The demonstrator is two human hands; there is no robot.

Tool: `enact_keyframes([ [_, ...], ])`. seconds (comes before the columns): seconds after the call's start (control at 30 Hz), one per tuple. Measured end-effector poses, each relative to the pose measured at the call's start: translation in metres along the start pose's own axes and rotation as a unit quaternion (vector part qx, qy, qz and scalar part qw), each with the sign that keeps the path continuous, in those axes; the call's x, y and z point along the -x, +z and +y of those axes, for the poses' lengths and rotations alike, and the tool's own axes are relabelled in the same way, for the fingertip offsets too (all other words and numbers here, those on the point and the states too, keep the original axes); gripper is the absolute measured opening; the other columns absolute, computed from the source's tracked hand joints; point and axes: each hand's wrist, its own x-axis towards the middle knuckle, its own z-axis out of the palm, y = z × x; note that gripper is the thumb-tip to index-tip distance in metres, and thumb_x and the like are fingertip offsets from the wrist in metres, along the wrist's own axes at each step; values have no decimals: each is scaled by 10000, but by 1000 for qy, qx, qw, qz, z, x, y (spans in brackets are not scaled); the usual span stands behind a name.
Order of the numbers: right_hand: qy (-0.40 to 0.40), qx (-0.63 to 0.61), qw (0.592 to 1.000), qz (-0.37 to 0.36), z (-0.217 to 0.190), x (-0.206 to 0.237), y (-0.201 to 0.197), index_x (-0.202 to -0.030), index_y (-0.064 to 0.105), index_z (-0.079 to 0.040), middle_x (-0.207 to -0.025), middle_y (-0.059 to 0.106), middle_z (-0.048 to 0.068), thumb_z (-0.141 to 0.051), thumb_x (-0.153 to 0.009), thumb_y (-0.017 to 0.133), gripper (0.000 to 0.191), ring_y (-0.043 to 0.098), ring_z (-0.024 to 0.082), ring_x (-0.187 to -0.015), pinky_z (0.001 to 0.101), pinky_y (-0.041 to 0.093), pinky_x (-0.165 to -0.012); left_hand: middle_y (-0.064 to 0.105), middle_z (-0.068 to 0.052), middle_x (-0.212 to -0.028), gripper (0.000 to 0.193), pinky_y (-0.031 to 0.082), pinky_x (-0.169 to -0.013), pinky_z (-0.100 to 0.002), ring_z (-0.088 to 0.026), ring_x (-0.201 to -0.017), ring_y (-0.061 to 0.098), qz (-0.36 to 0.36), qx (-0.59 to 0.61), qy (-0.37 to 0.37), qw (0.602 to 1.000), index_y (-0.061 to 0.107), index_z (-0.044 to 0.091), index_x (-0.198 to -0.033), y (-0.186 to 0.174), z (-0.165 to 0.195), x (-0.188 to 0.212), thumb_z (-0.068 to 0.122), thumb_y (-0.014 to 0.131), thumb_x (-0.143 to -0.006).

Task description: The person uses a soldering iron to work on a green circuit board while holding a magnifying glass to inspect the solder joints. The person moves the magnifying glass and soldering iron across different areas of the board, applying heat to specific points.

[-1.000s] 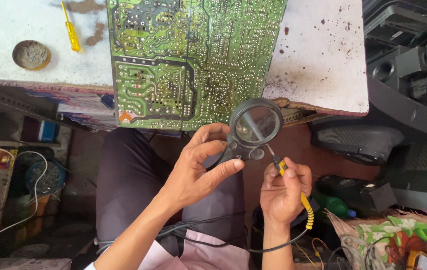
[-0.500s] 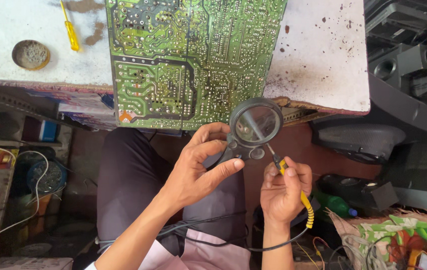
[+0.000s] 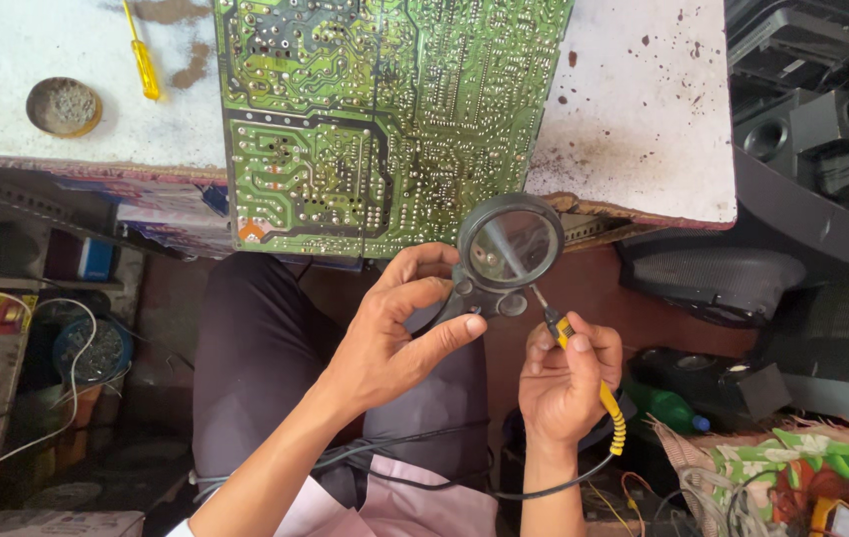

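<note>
Head cam: left hand [image 3: 384, 348] had its fingers wrapped around a black magnifying glass [image 3: 506, 249], right hand [image 3: 566, 383] pinched a yellow-handled soldering iron [image 3: 583, 373], both just below the tabletop [image 3: 643, 119] front edge, where the green circuit board [image 3: 375, 119] overhung.

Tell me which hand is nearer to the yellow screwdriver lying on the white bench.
Left. The left hand holds the magnifying glass below the circuit board, well below and right of the yellow screwdriver. The right hand, gripping the yellow-handled probe, is farther right and lower.

Green circuit board [image 3: 384, 119] with silver solder dots; left of it yellow screwdriver [image 3: 144, 62]; below it black magnifier [image 3: 504, 254], yellow-black probe [image 3: 598, 393].
</note>
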Motion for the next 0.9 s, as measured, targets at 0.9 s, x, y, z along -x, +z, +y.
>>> enact_keyframes([
  [0.9, -3, 3, 1000, 3, -4, 0, 1, -1109, 632, -15, -872, 631, 125, -113, -1019, 602, 136, 562, 207, -756, 298, 427, -632, 617, -149, -1329, 325, 492, -1046, -388, -278, -1265, 620, -2, -4, -7, 1000, 765, 17, -1052, 0, 1, -1, 300, 793, -894],
])
